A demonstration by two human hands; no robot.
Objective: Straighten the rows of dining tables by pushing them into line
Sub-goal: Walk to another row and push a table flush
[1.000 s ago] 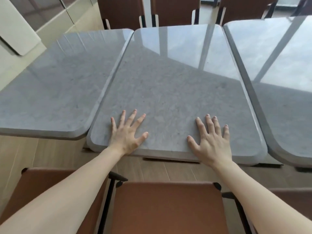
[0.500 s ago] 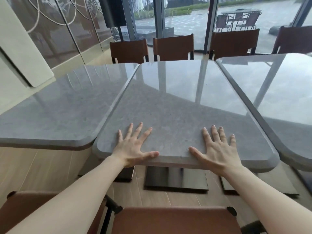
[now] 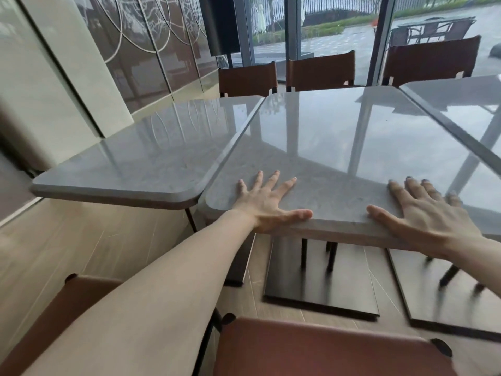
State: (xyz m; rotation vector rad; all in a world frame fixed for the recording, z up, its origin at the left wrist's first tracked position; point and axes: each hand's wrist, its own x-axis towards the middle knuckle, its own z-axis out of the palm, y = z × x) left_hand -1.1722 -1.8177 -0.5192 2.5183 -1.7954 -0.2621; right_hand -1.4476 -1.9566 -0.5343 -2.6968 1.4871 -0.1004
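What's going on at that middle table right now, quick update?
Left hand and right hand flat on middle table, near edge. Its near edge juts past left table. Brown chair close behind; nothing blocking the push.

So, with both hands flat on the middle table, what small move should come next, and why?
Probably a short push forward. The left hand and right hand press the middle table, whose near edge sits closer than the left table's.

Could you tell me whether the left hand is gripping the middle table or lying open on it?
Open. The left hand lies flat on the middle table near its edge, fingers straight and spread, thumb along the rim.
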